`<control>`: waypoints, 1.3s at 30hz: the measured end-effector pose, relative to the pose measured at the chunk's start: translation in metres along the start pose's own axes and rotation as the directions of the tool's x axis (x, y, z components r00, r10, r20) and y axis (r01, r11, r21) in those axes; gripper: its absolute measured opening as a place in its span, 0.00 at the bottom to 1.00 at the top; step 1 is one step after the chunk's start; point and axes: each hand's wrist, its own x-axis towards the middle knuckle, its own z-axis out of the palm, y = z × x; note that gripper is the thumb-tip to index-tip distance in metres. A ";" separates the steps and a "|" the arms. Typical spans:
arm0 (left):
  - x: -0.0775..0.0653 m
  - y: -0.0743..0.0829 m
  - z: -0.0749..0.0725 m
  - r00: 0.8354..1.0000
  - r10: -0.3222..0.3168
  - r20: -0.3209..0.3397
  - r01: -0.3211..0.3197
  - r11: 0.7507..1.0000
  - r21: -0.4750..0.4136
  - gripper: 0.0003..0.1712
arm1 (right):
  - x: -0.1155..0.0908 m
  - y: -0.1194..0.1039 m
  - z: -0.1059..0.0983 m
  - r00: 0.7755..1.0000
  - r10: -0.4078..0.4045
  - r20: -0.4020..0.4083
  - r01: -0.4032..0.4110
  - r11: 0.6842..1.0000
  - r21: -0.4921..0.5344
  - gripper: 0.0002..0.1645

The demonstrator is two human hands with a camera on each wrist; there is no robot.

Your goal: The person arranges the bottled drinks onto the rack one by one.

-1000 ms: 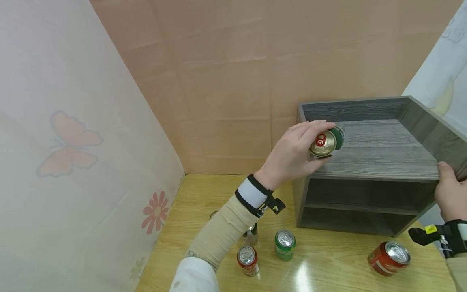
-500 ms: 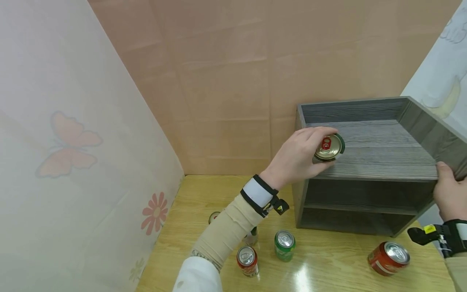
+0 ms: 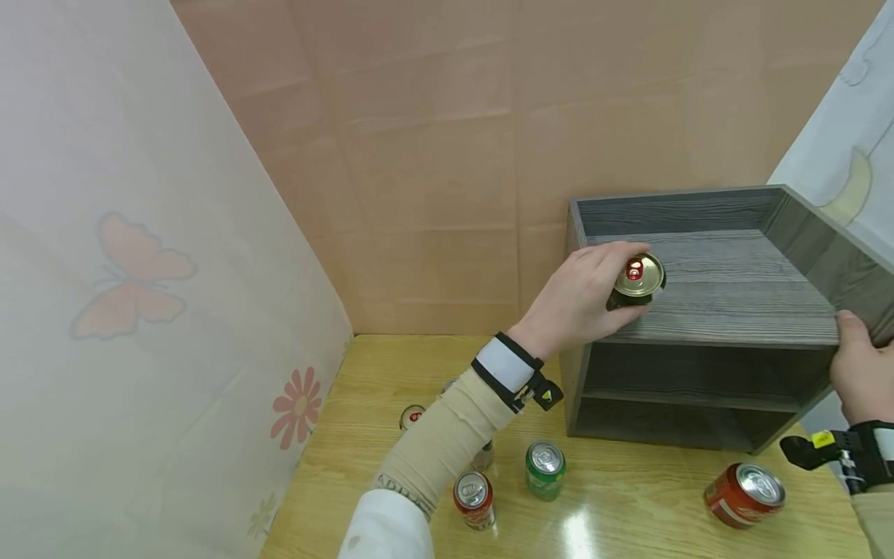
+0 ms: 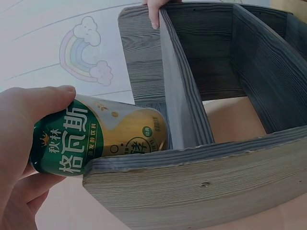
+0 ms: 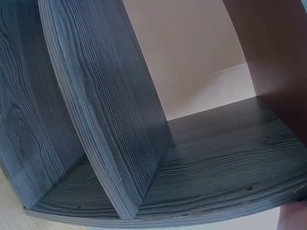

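Note:
In the head view my left hand grips a green, white and gold drink can by its upper part, gold lid with red tab facing up. The can is over the left end of the top board of a grey wooden shelf unit. Seen from the left wrist, the drink can has its lower end inside the side panel, close to the top board; whether it touches is unclear. My right hand holds the unit's right side panel, thumb on the inner face; its fingers are mostly hidden.
On the wooden table stand a green can, a red can and a gold-lidded can. More cans are partly hidden by my left forearm. Another red can is in front of the unit's right end.
My left hand has moved slightly right and lower with the can, whose tilt has lessened. My left forearm has shifted right, uncovering the gold-lidded can. My right hand stays in place.

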 end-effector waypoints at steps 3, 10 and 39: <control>0.000 -0.001 0.003 1.000 -0.017 0.008 0.017 1.000 0.014 0.39 | -0.002 0.000 0.000 1.000 0.002 0.000 -0.002 1.000 -0.003 0.36; 0.000 0.000 0.004 0.998 -0.061 0.030 0.059 0.995 0.078 0.41 | -0.002 -0.003 0.000 1.000 -0.003 0.009 0.003 1.000 0.011 0.37; 0.023 -0.006 0.014 0.931 -0.335 0.143 0.297 0.926 0.233 0.47 | -0.003 -0.002 0.000 1.000 0.007 0.004 -0.007 1.000 0.024 0.36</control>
